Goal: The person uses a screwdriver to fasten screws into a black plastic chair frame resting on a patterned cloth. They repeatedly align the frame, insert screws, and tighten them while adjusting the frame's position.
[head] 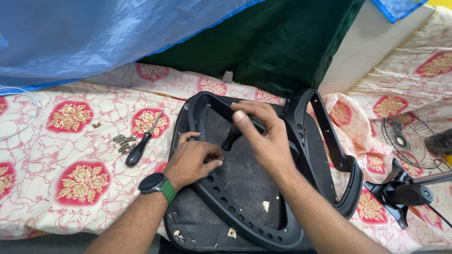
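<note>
**Two hands on an upturned chair seat**

A floral sheet (70,155) covers the surface, with a blue tarp (94,33) and a green cloth (282,42) behind it. In the middle lies a black chair seat (245,188), underside up, with a black armrest frame (329,136) standing along its right edge and a curved plastic rail with holes (235,207) across its lower left. At the far right a small fan (409,141) rests on the sheet.

The right hand (263,136) hangs over the seat, fingers closed round a black-handled tool (231,136) that points down at the seat. The left hand (190,160), a watch (154,183) on its wrist, rests on the rail just beside the tool's tip, fingers pinched narrow; what they pinch is too small to tell.

Left of the seat lie a screwdriver (141,146) and, touching it, a heap of screws (122,142).
</note>
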